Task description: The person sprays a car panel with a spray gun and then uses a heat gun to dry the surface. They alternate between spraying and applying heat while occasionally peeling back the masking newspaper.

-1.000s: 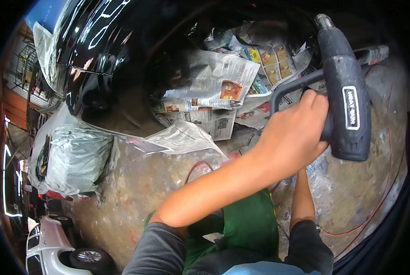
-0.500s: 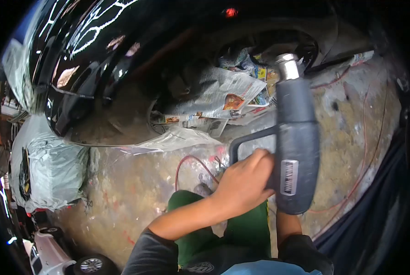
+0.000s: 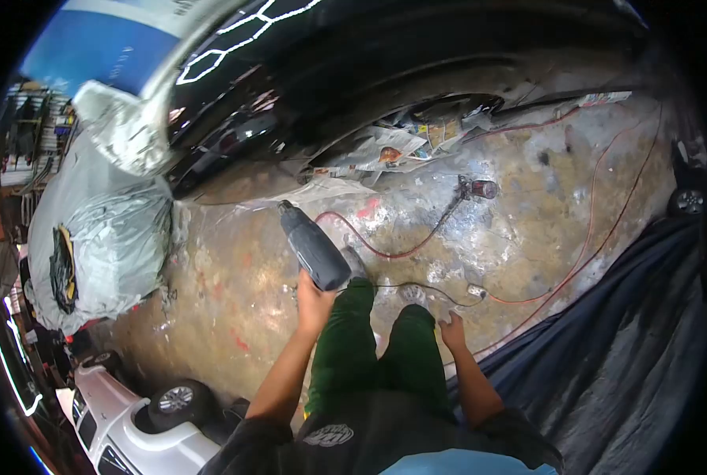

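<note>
My left hand (image 3: 314, 303) is closed around the handle of a dark grey heat gun (image 3: 315, 249), its nozzle angled up and to the left, in front of my left knee. A black cord (image 3: 428, 288) runs across the floor from near the gun to a plug connection (image 3: 477, 292). My right hand (image 3: 452, 331) hangs beside my right knee, fingers loosely apart and holding nothing. Beyond the gun is a glossy black car panel (image 3: 353, 71), with newspaper (image 3: 381, 150) masking its lower part.
A hand tool (image 3: 480, 188) with a red hose (image 3: 393, 255) lies on the stained concrete floor. Orange cable (image 3: 591, 245) crosses the right side. Plastic sheeting (image 3: 120, 237) covers something at left, near a white pickup (image 3: 151, 443). Dark cloth (image 3: 583, 372) drapes at right.
The heat gun has moved down and left, away from the black panel, still in my left hand. My right hand, mostly hidden before, now shows at my right side. The view has pulled back.
</note>
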Motion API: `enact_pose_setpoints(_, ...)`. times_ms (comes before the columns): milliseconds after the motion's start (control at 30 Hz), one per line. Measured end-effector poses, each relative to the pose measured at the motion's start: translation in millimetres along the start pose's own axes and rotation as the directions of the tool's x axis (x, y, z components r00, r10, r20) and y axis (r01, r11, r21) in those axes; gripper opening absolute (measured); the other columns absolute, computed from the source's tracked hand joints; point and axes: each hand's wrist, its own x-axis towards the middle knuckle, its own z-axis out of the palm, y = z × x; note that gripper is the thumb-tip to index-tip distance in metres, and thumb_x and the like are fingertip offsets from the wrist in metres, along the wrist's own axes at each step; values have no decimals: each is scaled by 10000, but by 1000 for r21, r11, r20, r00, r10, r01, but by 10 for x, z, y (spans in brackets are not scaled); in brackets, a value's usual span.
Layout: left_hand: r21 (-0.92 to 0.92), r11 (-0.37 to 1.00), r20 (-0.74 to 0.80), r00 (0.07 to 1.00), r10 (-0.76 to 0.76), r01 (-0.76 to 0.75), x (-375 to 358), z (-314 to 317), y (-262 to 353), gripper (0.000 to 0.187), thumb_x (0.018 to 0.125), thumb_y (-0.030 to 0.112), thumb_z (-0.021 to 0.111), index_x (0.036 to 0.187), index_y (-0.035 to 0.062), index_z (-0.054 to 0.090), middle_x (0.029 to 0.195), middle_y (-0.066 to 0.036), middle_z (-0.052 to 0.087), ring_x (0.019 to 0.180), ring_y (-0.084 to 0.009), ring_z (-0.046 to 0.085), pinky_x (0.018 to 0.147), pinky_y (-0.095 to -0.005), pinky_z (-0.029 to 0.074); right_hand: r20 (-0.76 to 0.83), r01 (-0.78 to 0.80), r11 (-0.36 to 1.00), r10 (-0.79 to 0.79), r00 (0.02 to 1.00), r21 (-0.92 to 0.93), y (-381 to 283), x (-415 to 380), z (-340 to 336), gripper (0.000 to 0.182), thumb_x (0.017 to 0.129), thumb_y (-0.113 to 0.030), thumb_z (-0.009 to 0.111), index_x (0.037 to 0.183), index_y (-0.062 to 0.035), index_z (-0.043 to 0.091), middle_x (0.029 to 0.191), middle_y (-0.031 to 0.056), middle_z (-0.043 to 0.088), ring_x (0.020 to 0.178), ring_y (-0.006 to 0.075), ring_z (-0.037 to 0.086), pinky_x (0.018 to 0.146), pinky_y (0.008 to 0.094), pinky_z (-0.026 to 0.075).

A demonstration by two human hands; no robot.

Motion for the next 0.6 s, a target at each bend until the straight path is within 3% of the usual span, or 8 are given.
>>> enact_pose_setpoints(100, -219, 974, -33, 998, -59, 50, -171, -190, -116, 374, 775, 53, 695, 1118, -30, 570, 1032, -162, 664, 952, -235, 635, 874, -345, 481, 35, -71, 991, 76, 997, -114, 354, -687, -576, 585, 851, -323, 670, 1294, 37, 543, 1298, 298, 528, 1179, 447, 537, 986, 461, 459)
enact_pose_setpoints(200, -222, 969, -45, 991, -124, 112, -355, -339, -113, 357, 785, 52, 663, 1113, -48, 564, 991, -145, 671, 922, -217, 634, 853, -334, 485, 61, -172, 965, 187, 980, -199, 544, -1344, -1161, 546, 855, -325, 671, 1252, 39, 576, 1226, 293, 589, 1131, 440, 577, 955, 454, 482)
enact_pose_setpoints(267, -224, 966, -61, 988, -144, 127, -471, -444, 321, 361, 789, 64, 669, 1114, -52, 564, 991, -142, 674, 909, -217, 636, 848, -331, 487, 46, -236, 941, 255, 966, -244, 729, -1670, -1425, 506, 862, -324, 664, 1212, 37, 602, 1161, 276, 639, 1092, 434, 604, 937, 453, 494)
enact_pose_setpoints(367, -309, 942, -20, 989, -145, 132, -507, -510, 272, 371, 798, 80, 684, 1125, -47, 563, 1018, -131, 675, 930, -204, 634, 860, -326, 486, 185, 142, 875, -62, 981, -462, 2947, -1561, -907, 457, 868, -317, 654, 1166, 29, 629, 1097, 242, 681, 1060, 418, 627, 927, 464, 500)
enact_pose_setpoints(400, -329, 937, -8, 992, -127, 118, -511, -522, 283, 382, 803, 84, 688, 1137, -45, 556, 1033, -129, 672, 944, -200, 632, 869, -325, 483, 115, 118, 886, -74, 991, -449, 2672, -1738, -1006, 379, 887, -299, 616, 1109, 7, 650, 1078, 213, 690, 1043, 415, 628, 914, 467, 502)
enact_pose_setpoints(500, -487, 870, 34, 997, -68, 76, -540, -584, 597, 403, 831, 105, 708, 1174, -18, 535, 1061, -91, 651, 950, -161, 605, 855, -306, 468, 411, 423, 566, -158, 898, -708, 2046, -1942, -1092, 332, 902, -289, 581, 1060, -8, 663, 1059, 197, 695, 1040, 405, 625, 911, 469, 496)
enact_pose_setpoints(533, -499, 866, 14, 999, -29, 32, -552, -610, 666, 360, 836, 115, 711, 1139, 0, 555, 1011, -62, 650, 891, -134, 593, 799, -291, 467, 259, 361, 691, -253, 932, -626, 1618, -2116, -1116, 305, 911, -277, 553, 1012, -12, 666, 1047, 190, 696, 1054, 412, 609, 915, 463, 485)
enact_pose_setpoints(600, -556, 831, 35, 999, 9, 12, -549, -658, 705, 318, 842, 133, 719, 1101, 32, 565, 967, -19, 631, 840, -93, 564, 741, -260, 452, 95, 60, 932, -28, 995, -356, 696, -2352, -1079, 347, 932, -260, 548, 1116, 18, 646, 1122, 227, 668, 1108, 391, 601, 970, 449, 461)
